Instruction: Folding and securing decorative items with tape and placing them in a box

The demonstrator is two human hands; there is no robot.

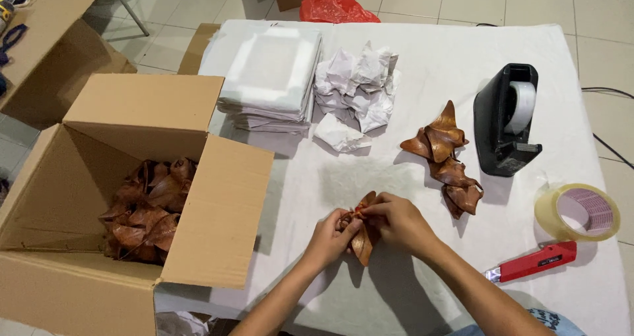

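Pinching a brown leaf ornament (362, 233) between fingertips, left hand (332, 235) and right hand (396, 221) hold it over the white table (422, 65) near its front edge. Bare cloth surrounds it. Open cardboard box (119, 190) left; more ornaments (446, 161) beyond, right.

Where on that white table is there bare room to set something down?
Bare cloth lies between the cardboard box and the hands, and along the far edge beyond the tape dispenser. It is crowded around the crumpled papers, the brown leaves and the tape roll.

Glossy brown dried leaf ornament (362, 233); matt cardboard box (142, 111); crumpled white paper (356, 85).
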